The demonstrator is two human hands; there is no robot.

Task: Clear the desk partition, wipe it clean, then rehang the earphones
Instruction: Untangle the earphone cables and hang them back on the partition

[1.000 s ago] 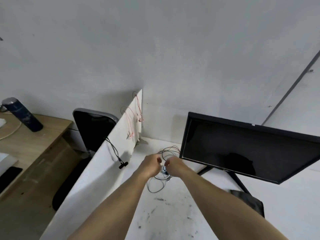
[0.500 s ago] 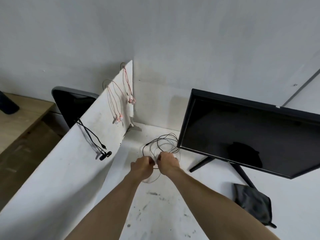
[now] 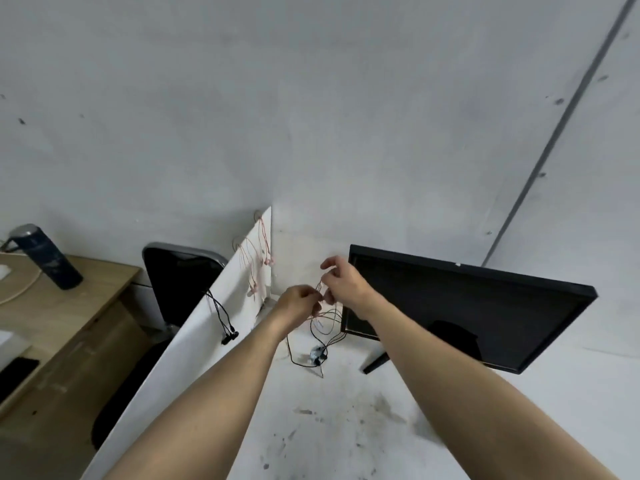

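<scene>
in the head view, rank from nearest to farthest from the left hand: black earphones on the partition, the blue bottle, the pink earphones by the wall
From the left hand:
1. pink earphones, hung on the partition at its far end, just left of the hand.
2. black earphones, hung lower on the partition, further left.
3. blue bottle, on the wooden desk, far left.

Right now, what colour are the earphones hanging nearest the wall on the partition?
Pink earphones, clearest in the head view.

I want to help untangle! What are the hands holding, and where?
Both the left hand and right hand pinch the earphone wires near their top; the rest dangles.
</scene>
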